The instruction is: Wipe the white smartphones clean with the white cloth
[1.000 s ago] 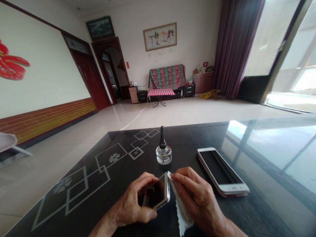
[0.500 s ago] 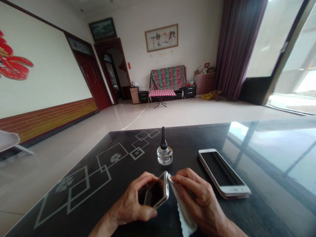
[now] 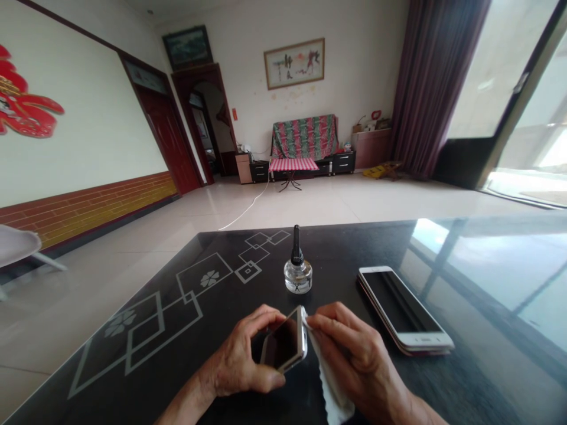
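Little changes: at lower centre of the frame, the left hand [image 3: 241, 357] grips the phone [image 3: 284, 342] between thumb and fingers; the right hand [image 3: 357, 348], pinching the cloth [image 3: 330, 386], stays at the phone's end. Wiping there seems unfinished.

The worktop [image 3: 339, 254] is smooth, glossy, mirror-bright near its far edge; the pattern [image 3: 209, 278] along its left edge looks matt. The bottle [image 3: 298, 277] is clear glass or plastic, its cap [image 3: 297, 247] plastic-looking. The held phone [image 3: 286, 343] and lying phone [image 3: 405, 307] have glossy screens [image 3: 401, 298], the former's rim [image 3: 304, 336] metallic-looking. The cloth [image 3: 335, 395] is matt fabric.
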